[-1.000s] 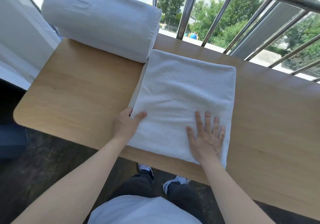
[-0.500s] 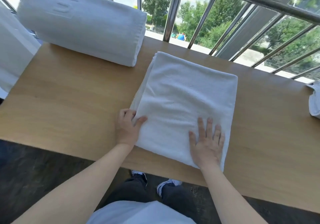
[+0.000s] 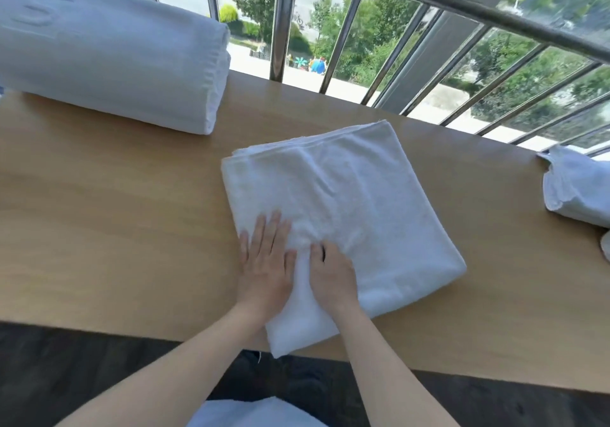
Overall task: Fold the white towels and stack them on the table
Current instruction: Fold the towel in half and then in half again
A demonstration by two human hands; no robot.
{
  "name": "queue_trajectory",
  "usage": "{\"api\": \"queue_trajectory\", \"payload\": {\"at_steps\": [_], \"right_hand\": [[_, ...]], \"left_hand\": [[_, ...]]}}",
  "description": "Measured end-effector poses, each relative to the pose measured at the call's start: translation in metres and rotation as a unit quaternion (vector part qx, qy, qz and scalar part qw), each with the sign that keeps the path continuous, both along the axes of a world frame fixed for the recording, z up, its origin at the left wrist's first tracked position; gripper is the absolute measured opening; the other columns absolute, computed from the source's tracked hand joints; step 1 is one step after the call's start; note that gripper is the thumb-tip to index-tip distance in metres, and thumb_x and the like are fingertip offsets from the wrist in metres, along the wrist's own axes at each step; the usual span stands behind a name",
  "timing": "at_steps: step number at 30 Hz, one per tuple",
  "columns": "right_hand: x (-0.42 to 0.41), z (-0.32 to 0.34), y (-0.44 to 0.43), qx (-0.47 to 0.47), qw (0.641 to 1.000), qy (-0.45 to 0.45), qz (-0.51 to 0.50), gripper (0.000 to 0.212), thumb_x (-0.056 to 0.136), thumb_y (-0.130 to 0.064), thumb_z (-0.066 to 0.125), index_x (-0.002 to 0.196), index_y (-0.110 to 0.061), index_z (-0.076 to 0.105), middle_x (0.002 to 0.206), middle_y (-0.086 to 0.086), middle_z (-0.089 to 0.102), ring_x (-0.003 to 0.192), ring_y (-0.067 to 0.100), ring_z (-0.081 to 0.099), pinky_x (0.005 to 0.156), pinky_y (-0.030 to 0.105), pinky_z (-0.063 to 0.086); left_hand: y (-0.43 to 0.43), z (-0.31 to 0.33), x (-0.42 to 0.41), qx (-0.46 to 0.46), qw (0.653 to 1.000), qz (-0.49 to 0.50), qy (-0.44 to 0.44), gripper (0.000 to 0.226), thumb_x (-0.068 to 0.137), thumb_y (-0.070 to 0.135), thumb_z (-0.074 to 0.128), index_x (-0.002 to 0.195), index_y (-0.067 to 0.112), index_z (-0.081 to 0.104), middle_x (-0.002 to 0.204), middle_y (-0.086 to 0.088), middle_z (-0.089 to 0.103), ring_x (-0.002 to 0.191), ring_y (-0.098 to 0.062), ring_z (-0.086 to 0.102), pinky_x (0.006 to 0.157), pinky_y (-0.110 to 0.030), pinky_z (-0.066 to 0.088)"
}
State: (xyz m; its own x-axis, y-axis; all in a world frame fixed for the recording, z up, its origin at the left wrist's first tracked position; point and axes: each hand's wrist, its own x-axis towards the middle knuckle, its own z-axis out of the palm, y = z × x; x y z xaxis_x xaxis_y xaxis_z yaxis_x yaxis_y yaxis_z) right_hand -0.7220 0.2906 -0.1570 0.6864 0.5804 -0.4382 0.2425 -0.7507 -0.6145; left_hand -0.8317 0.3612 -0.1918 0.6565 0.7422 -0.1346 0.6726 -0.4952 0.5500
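White terry lies under both hands. The left hand (image 3: 266, 263) rests flat on the folded towel (image 3: 350, 202), fingers straight and close together, pointing away from the person, with its outer edge along the towel's left side. Just beside it, the right hand (image 3: 330, 273) has its fingers curled down into the cloth, gripping a bunch of it; small creases run out from the knuckles. The two hands are nearly touching, with a narrow strip of terry between them.

The folded towel sits turned at an angle on the pale wooden table (image 3: 99, 228), several layers showing along its far edge, and its near corner hangs a little over the table's near edge. Well apart at the far left lies a thick folded white towel (image 3: 112, 60), much bulkier, with its rounded end facing right. At the right edge of the view a crumpled white towel (image 3: 577, 188) lies on the table, partly cut off. A metal railing (image 3: 343, 30) runs behind the table, with trees beyond it.
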Motion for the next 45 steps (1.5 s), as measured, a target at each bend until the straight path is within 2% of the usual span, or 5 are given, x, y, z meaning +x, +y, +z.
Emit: {"api": "queue_trajectory", "payload": {"at_steps": [12, 22, 32, 39, 45], "right_hand": [[0.078, -0.008, -0.043, 0.020, 0.926, -0.323, 0.193, 0.035, 0.088, -0.024, 0.067, 0.123, -0.020, 0.064, 0.126, 0.007, 0.058, 0.117, 0.032, 0.052, 0.101, 0.040, 0.030], [0.190, -0.031, 0.009, -0.036, 0.895, -0.285, 0.341, 0.061, 0.101, -0.056, 0.021, 0.157, -0.046, -0.002, 0.167, -0.011, -0.013, 0.153, 0.013, -0.017, 0.122, 0.044, -0.016], [0.302, -0.028, 0.064, -0.153, 0.955, -0.244, 0.067, 0.062, 0.104, -0.046, 0.015, 0.160, -0.030, -0.007, 0.168, 0.000, -0.013, 0.153, 0.021, -0.015, 0.122, 0.049, -0.010], [0.196, -0.033, 0.033, -0.005, 0.907, -0.278, 0.317, 0.061, 0.102, -0.052, 0.022, 0.159, -0.038, 0.007, 0.168, -0.003, -0.001, 0.155, 0.021, -0.005, 0.124, 0.044, -0.008], [0.282, -0.029, -0.011, -0.183, 0.954, -0.231, 0.053, 0.065, 0.102, -0.054, 0.008, 0.158, -0.030, -0.012, 0.168, -0.003, -0.014, 0.153, 0.019, -0.014, 0.122, 0.048, -0.011]], "left_hand": [[0.084, 0.008, 0.090, 0.100, 0.982, -0.090, 0.130, 0.055, 0.109, 0.035, 0.024, 0.160, 0.029, 0.007, 0.169, 0.000, -0.001, 0.154, -0.027, -0.011, 0.122, -0.044, -0.014], [0.017, 0.000, 0.101, 0.123, 0.978, -0.074, 0.152, 0.074, 0.099, 0.055, 0.025, 0.161, 0.020, 0.007, 0.169, -0.005, -0.001, 0.155, -0.028, -0.007, 0.123, -0.055, 0.008], [0.019, -0.005, 0.106, 0.158, 0.971, -0.078, 0.160, 0.073, 0.098, 0.054, 0.028, 0.161, 0.022, 0.010, 0.169, -0.003, 0.005, 0.155, -0.029, 0.002, 0.124, -0.054, 0.010], [0.020, -0.001, 0.106, 0.161, 0.971, -0.079, 0.156, 0.073, 0.097, 0.053, 0.031, 0.161, 0.021, 0.016, 0.169, -0.002, 0.011, 0.155, -0.030, 0.006, 0.123, -0.056, 0.014], [0.017, 0.006, 0.109, 0.137, 0.973, -0.082, 0.166, 0.071, 0.097, 0.053, 0.027, 0.160, 0.020, 0.020, 0.168, -0.003, 0.013, 0.155, -0.031, 0.006, 0.123, -0.055, 0.010]]}}
